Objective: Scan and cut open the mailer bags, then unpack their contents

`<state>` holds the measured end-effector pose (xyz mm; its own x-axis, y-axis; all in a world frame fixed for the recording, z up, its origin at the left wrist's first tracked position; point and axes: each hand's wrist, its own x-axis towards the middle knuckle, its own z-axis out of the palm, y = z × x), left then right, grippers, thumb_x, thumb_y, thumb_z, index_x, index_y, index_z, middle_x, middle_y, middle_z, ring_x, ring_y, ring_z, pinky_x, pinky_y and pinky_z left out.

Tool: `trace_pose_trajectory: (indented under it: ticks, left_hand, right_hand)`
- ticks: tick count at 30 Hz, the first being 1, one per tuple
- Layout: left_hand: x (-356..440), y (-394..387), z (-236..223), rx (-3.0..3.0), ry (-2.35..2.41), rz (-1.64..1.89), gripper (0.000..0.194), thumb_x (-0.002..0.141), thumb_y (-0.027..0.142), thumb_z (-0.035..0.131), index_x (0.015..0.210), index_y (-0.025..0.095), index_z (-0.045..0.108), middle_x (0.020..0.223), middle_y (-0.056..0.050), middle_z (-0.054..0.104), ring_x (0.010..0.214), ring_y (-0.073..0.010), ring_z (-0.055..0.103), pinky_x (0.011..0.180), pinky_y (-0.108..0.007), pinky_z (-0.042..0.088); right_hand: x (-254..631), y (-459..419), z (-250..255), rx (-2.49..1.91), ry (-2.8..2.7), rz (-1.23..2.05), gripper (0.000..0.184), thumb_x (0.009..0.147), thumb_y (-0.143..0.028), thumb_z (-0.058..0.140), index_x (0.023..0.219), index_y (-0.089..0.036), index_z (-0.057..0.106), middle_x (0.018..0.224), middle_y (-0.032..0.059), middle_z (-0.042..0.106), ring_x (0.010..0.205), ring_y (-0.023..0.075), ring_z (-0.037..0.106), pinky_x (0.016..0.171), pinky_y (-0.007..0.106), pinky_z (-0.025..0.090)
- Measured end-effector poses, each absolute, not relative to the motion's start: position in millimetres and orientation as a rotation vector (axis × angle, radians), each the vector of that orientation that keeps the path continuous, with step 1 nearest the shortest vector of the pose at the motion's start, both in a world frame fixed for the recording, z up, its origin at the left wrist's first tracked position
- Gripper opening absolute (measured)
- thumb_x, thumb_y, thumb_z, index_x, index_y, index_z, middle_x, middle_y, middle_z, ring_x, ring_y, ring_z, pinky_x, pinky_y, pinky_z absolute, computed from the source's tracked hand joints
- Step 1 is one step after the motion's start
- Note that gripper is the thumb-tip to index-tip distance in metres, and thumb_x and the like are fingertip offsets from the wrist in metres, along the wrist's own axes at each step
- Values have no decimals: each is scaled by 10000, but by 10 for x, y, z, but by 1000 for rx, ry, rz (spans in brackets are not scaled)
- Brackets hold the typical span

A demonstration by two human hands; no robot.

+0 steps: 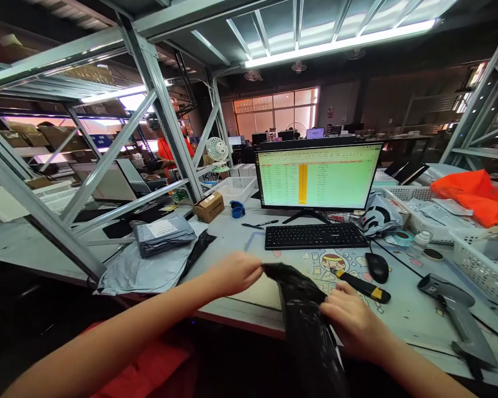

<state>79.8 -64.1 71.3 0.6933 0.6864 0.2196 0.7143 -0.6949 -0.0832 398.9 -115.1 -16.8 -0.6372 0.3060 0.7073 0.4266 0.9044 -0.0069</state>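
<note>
Black plastic bag point(305, 315): stretched between my two hands at the near edge of the surface point(232, 237), its lower part hanging in front of that edge.
Left hand point(238, 272): fingers closed, pinching the bag's upper left corner.
Right hand point(351, 315): gripping the bag's right side, near the top.
Step in hand: working the bag's upper edge, I judge; whether spreading or folding, I cannot tell.
Next move: probably calls for two firm pinches and an even pull, as thin plastic may slip.
Hard to see: bag's bottom cut off, contents hidden, pale strip point(337, 337) mostly covered, monitor point(319, 177) text unreadable.
</note>
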Motion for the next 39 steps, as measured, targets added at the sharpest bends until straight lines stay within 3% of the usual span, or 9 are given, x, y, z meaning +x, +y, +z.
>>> trace_pose_trajectory:
  ticks: [4,8,13,16,20,22,30,34,39]
  left_hand:
    - [1183,-823,540,-2736,-1156,-857,230,980,391,534,996,186,637,1030,-82,697,937,-197,642,809,-324,495]
    - [1352,-1045,200,-2655,-1127,-740,461,884,489,687,1224,186,625,1309,-130,630,1182,-323,568,1021,-511,435]
    - [1356,-1048,60,-2849,-1086,-883,177,980,343,578,934,197,666,1071,-50,693,1036,-222,591,923,-401,416]
    - [1315,-1060,88,-3074,-801,-966,281,1035,317,450,865,185,631,882,-30,682,875,-157,596,826,-332,416]
    - [1226,-1209,96,-3062,-365,-870,360,1031,324,371,778,186,587,710,-27,615,682,-163,534,708,-359,386]
    - [1168,-1329,118,-2948,-124,-809,358,1007,315,422,690,196,539,634,-5,542,593,-153,457,647,-372,331]
    - [682,-1739,487,-2691,-14,-688,402,900,210,563,530,198,406,613,13,327,563,-143,343,577,-359,213]
    - [453,-1651,480,-2668,-136,-738,382,917,141,513,553,187,406,611,16,370,607,-139,383,617,-353,261]
    - [694,-1246,182,-2625,-281,-923,365,982,202,445,617,187,451,644,6,472,694,-148,452,704,-339,348]
  right_hand:
    - [3766,-1055,-157,-496,-2131,69,219,975,-13,403,1041,-190,513,853,16,563,781,147,474,754,289,400]
    - [3739,-1098,-200,-434,-2099,178,180,994,-63,427,1090,-188,513,1060,67,602,934,163,528,805,287,448]
    - [3765,-1160,-85,-526,-2267,9,267,963,-68,422,1189,-173,517,922,47,594,806,174,495,766,333,414]
    - [3715,-1287,129,-643,-2474,-108,366,932,-119,440,1291,-141,510,867,42,586,759,193,491,778,386,386]
    - [3660,-1533,241,-682,-2592,-73,50,907,-200,508,866,-221,528,797,7,560,692,177,452,715,371,344]
    - [3659,-1622,177,-549,-2610,-145,167,940,-221,495,776,-220,464,738,-11,528,628,158,416,682,359,340]
    - [4094,-1765,118,-448,-2685,-359,227,927,-99,464,737,-220,441,678,0,457,604,148,421,730,368,407]
    - [4387,-1585,121,-483,-2647,-458,223,927,-63,435,756,-205,457,700,2,462,687,169,431,842,411,371]
    - [4112,-1359,357,-786,-2521,-138,335,1057,-252,389,770,-193,552,835,29,571,870,202,505,864,403,346]
